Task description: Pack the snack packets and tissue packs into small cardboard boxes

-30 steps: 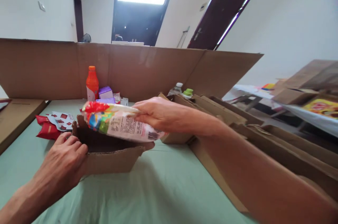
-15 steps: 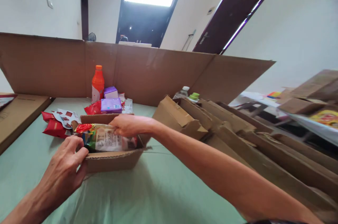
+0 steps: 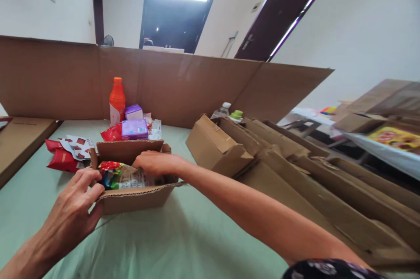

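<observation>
A small open cardboard box (image 3: 134,203) stands on the green cloth. My left hand (image 3: 80,191) pinches its near left corner, thumb outside and fingers over the rim. Inside the box lies a printed plastic food packet (image 3: 129,178) with a red and gold end. My right hand (image 3: 160,164) reaches in from the right and rests on the packet, its fingers bent down over the far side. Those fingertips are partly hidden in the box. Left of the box are red snack packets (image 3: 64,160) and a white packet with red shapes (image 3: 78,145).
Behind the box stand an orange bottle (image 3: 117,101) and purple boxes (image 3: 134,129). Several folded cardboard boxes (image 3: 226,143) lean in a row on the right. A tall cardboard panel (image 3: 197,82) closes off the back; a flat carton (image 3: 26,139) lies at the left.
My right hand has gone lower into the box, and the packet now sits deeper, below the rim. My left hand keeps its hold on the corner. The view has shifted slightly.
</observation>
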A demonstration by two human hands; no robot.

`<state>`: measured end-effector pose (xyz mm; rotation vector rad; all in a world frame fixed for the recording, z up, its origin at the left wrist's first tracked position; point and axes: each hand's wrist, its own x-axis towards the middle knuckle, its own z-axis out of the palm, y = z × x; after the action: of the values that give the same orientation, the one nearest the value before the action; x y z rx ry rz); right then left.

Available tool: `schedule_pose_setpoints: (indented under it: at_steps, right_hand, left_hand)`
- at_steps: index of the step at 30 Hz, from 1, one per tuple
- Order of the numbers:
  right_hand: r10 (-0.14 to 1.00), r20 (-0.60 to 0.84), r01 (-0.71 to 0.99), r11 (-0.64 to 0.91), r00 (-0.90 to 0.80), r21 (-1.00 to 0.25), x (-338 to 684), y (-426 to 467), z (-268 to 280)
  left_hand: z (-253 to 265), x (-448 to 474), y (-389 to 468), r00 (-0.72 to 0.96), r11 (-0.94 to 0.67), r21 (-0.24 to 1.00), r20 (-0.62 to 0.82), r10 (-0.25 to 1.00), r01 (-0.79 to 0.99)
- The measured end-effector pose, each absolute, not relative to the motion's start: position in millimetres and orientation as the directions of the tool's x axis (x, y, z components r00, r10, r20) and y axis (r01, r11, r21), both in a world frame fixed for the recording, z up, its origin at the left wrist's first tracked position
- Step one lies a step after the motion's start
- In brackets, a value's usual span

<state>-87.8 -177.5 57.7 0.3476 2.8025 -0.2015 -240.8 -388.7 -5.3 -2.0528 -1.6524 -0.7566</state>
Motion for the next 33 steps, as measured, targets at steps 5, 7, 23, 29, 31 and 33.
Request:
schedule_pose_setpoints:
  at_steps: [5, 7, 23, 29, 31, 33]
  right_hand:
    - [0.313, 0.077, 0.273, 0.905, -0.947, -0.327, -45.0, -177.0, 69.2]
    - [0.471, 0.293, 0.297, 0.824, -0.832, -0.482, -12.3, -174.2, 70.4]
    - [0.454, 0.399, 0.275, 0.86, -0.797, -0.43, 22.1, -190.7, -8.6]
    - [0.431, 0.462, 0.267, 0.886, -0.775, -0.378, 17.8, -180.3, -5.8]
    - [0.432, 0.538, 0.3, 0.899, -0.724, -0.319, 11.5, -175.4, -1.2]
    - [0.433, 0.571, 0.315, 0.901, -0.697, -0.3, 2.5, -169.4, 4.0]
  left_hand:
    - [-5.6, -244.5, -394.7, 0.024, -0.16, 0.13, 0.699, 0.715, 0.978]
    - [-8.5, -249.7, -397.0, -0.059, -0.147, 0.227, 0.706, 0.706, 0.963]
    - [-20.2, -246.1, -362.0, -0.232, -0.047, 0.381, 0.652, 0.722, 0.923]
    - [-26.2, -247.2, -353.7, -0.075, -0.12, 0.217, 0.718, 0.692, 0.969]
    - [-28.0, -249.1, -352.1, -0.034, -0.135, 0.177, 0.717, 0.696, 0.975]
    - [-28.6, -250.4, -351.8, -0.002, -0.147, 0.146, 0.715, 0.699, 0.978]
